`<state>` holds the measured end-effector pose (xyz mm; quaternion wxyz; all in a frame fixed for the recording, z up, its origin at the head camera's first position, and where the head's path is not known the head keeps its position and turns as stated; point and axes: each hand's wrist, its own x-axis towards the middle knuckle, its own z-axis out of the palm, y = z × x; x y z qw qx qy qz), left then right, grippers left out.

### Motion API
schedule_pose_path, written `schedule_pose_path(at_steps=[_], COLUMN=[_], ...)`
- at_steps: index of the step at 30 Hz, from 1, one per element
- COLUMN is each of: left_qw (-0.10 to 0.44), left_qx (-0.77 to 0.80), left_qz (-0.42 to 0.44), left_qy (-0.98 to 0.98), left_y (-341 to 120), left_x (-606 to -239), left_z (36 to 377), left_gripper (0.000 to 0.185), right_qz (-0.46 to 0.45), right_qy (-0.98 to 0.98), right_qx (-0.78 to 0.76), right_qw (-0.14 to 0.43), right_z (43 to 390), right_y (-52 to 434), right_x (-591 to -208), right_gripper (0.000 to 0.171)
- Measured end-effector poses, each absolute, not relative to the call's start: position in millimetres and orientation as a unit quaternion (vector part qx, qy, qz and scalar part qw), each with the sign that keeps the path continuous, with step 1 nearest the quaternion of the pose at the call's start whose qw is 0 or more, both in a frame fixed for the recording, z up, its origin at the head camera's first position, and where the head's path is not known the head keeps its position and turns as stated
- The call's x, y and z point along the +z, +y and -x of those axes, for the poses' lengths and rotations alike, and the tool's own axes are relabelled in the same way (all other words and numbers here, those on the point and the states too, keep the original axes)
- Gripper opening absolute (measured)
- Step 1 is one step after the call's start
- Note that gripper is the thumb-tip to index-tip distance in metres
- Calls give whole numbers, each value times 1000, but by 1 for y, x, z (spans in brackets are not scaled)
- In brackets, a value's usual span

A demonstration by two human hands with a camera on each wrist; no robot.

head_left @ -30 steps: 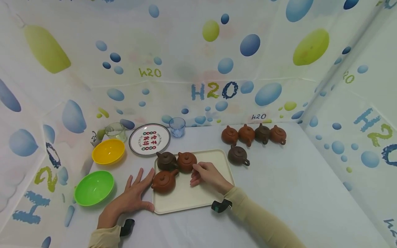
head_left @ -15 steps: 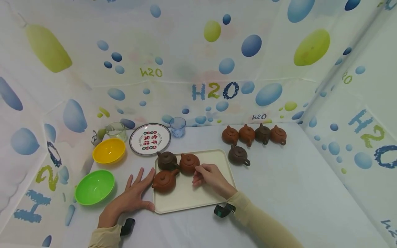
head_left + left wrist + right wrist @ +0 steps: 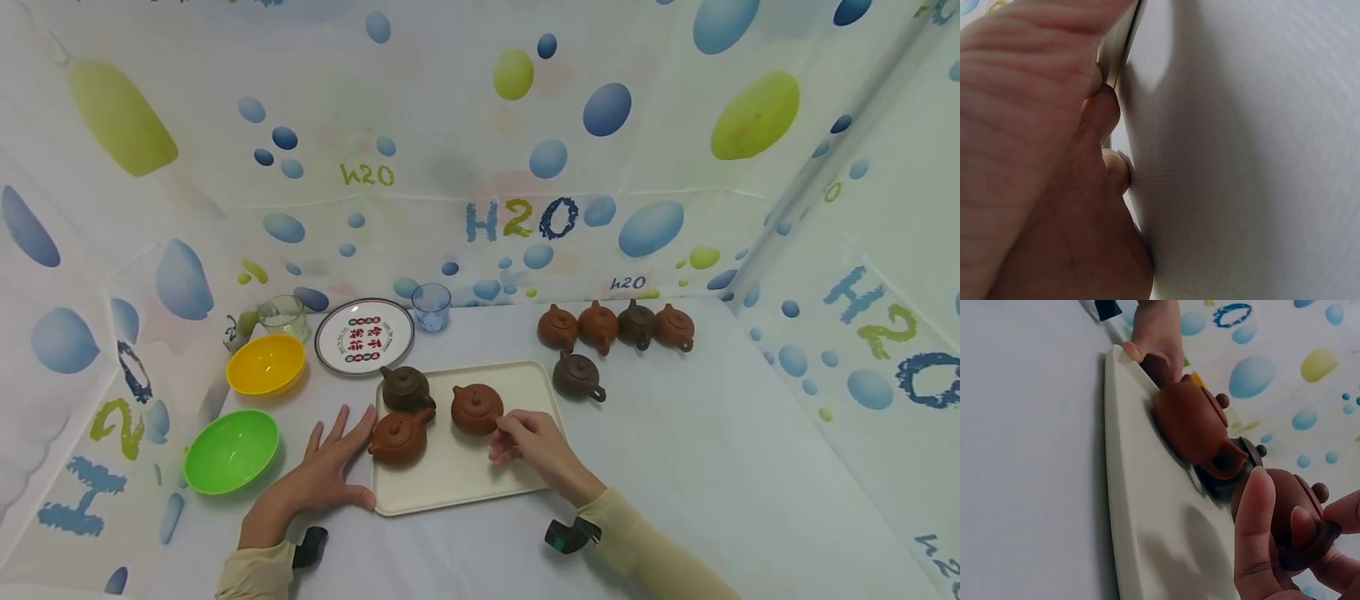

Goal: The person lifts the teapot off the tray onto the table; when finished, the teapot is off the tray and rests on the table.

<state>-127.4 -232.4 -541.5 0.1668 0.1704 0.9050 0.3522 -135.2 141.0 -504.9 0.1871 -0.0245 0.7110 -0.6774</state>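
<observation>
My right hand (image 3: 543, 450) pinches the handle of a reddish-brown teapot (image 3: 477, 409) over the middle of the cream tray (image 3: 480, 492). In the right wrist view the thumb and fingers close round the handle of this teapot (image 3: 1285, 500). Whether its base touches the tray I cannot tell. At the tray's left side, a dark brown teapot (image 3: 405, 388) stands behind another reddish-brown teapot (image 3: 397, 437). My left hand (image 3: 322, 475) lies with fingers spread along the tray's left edge. The left wrist view mostly shows its palm (image 3: 1041, 169) and white cloth.
Several small teapots stand in a row at the back right, with a dark teapot (image 3: 577, 377) in front of them. To the left are a yellow bowl (image 3: 266, 365), a green bowl (image 3: 231, 452), a printed plate (image 3: 364, 336), a clear glass (image 3: 283, 318) and a bluish glass (image 3: 431, 308).
My right hand has moved right and slightly toward me with the reddish-brown teapot, leaving a gap to the dark teapot. My left hand stays at the tray's edge.
</observation>
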Motion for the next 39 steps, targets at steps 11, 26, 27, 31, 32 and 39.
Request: schedule_pose_path(at_steps=[11, 26, 27, 31, 32, 39], left_qw=[172, 168, 168, 171, 172, 178], left_qx=[364, 359, 357, 364, 366, 367], left_qz=[-171, -170, -168, -170, -172, -170], left_qy=[899, 902, 903, 899, 898, 897], left_y=[-231, -231, -231, -230, -230, -229], left_x=[-537, -538, -538, -534, -533, -530], left_z=[125, 125, 125, 124, 124, 124], left_gripper=[144, 145, 145, 145, 145, 145], right_qz=[20, -18, -20, -27, -29, -55], right_qy=[726, 711, 712, 709, 707, 699], right_qx=[-662, -681, -681, -686, -689, -703], right_qw=[183, 174, 172, 161, 157, 123], right_z=[112, 91, 89, 82, 81, 68], right_y=[177, 216, 218, 229, 232, 250], right_x=[-502, -504, -503, -503, -503, -503], right_gripper=[36, 30, 30, 29, 28, 26])
